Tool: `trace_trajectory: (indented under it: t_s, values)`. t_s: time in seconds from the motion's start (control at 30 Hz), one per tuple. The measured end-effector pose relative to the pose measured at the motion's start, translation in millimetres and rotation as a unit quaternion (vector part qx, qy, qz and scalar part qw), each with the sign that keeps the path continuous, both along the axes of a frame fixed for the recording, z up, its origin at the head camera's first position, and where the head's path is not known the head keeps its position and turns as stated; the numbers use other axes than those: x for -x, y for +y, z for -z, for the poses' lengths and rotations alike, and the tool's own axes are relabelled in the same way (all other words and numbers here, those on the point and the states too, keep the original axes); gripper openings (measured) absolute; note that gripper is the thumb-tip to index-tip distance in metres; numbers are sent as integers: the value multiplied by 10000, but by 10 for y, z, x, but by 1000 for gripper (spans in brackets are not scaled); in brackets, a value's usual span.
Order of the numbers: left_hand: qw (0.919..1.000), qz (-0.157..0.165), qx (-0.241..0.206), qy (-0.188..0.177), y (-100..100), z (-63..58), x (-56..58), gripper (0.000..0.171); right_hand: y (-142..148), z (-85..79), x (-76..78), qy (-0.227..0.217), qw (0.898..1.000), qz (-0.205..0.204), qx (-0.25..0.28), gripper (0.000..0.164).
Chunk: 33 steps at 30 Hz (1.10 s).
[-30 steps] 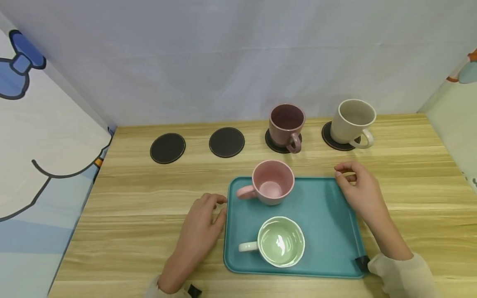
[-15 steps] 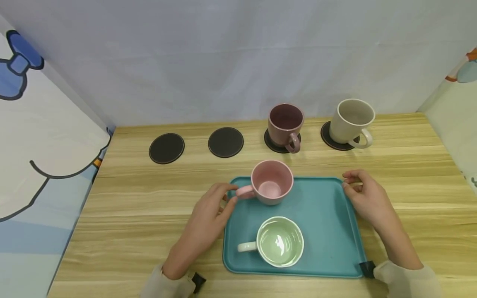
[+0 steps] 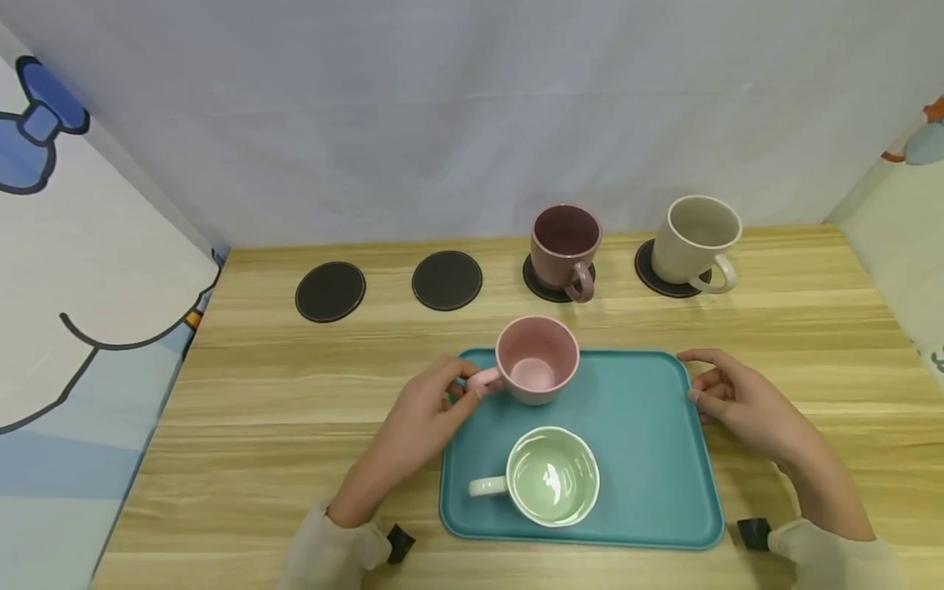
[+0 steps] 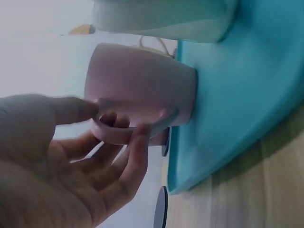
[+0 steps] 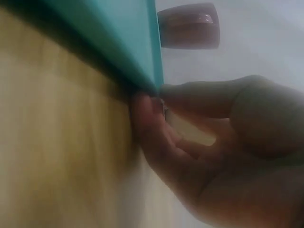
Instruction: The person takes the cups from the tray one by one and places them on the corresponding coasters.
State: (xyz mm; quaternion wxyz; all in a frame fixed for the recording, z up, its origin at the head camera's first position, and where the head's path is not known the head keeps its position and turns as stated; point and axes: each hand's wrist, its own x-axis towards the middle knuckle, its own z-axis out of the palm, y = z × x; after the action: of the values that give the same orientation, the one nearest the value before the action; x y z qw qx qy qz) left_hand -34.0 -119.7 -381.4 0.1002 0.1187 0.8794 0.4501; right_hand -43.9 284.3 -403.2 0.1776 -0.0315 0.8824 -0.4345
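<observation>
My left hand holds the pink mug by its handle, thumb above and fingers curled round the loop in the left wrist view. The mug stands upright near the back left of the teal tray. In front of it on the tray sits a pale green cup, its handle to the left. At the tray's back right corner my right hand grips the rim; in the right wrist view the thumb and a curled finger meet there.
Along the back of the wooden table, a mauve mug and a cream mug stand on dark coasters. Two bare dark coasters, the left one and the right one, lie to their left. A pale cloth wall rises behind.
My left hand has moved right from beside the tray onto the pink mug's handle. My right hand has shifted slightly toward me and right, onto the tray's rim. The mugs have stayed put.
</observation>
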Motion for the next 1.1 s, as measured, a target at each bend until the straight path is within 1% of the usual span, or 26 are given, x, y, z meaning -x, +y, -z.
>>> trace_trajectory:
  t_s: [0.1, 0.2, 0.27, 0.37, 0.47, 0.63, 0.9, 1.1]
  values:
    - [9977, 454, -361, -361, -5, 10, 28, 15, 32, 18, -11, -36, 9999, -14, 135, 54]
    - [9899, 830, -804, -821, -3, 38, 43, 22, 46, 41, -22, -131, 9996, 30, 237, 55]
    - [9838, 942, -1091, -1068, 6, 62, 49, 27, 49, 53, -29, -206, 9993, 68, 310, 56]
    - [9797, 916, -1318, -1205, 27, 82, 57, 33, 44, 61, -37, -295, 9986, 118, 413, 57]
    - [9807, 825, -1343, -1161, 45, 89, 65, 39, 37, 62, -41, -295, 9986, 147, 412, 57]
    - [9819, 689, -1389, -1091, 69, 72, 75, 38, 40, 61, -46, -287, 9986, 177, 411, 56]
    - [9748, 619, -1785, -1184, 94, 69, 99, 35, 58, 66, -29, -317, 9985, 216, 398, 56]
    - [9756, 527, -1704, -1281, 78, 84, 93, 38, 52, 71, -18, -308, 9982, 206, 481, 56]
